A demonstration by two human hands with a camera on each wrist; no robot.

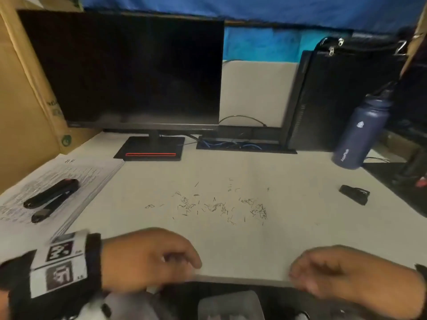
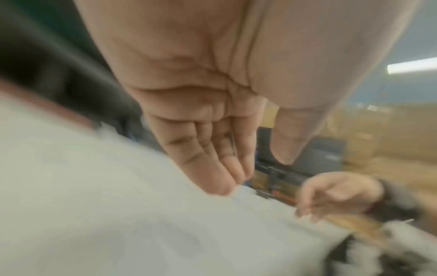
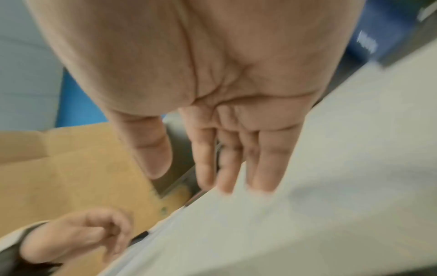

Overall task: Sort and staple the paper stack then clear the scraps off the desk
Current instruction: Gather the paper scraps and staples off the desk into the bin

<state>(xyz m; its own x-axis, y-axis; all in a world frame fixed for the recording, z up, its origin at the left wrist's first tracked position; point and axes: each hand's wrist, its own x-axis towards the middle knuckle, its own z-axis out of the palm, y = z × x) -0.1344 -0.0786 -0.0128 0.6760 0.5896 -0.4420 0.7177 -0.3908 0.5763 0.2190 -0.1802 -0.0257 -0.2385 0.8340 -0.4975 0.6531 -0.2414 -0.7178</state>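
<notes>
Bent staple scraps [image 1: 219, 206] lie scattered over the middle of the white desk [image 1: 288, 236]. At the left a printed paper stack [image 1: 92, 179] lies flat with a black stapler [image 1: 50, 199] resting on top. My left hand [image 1: 182, 262] hovers at the desk's front edge, blurred; in the left wrist view my left hand [image 2: 250, 171] shows straight fingers holding nothing. My right hand [image 1: 307, 276] is also over the front edge, right of centre. The right wrist view shows the right hand [image 3: 189, 177] with straight fingers, empty too. Both hands are well short of the scraps.
A dark monitor [image 1: 129, 72] stands at the back left, with a cardboard box [image 1: 23, 112] beside it. At the back right are a black computer tower [image 1: 335, 100] and a navy bottle [image 1: 362, 135]. A small black staple remover [image 1: 354, 194] lies at the right.
</notes>
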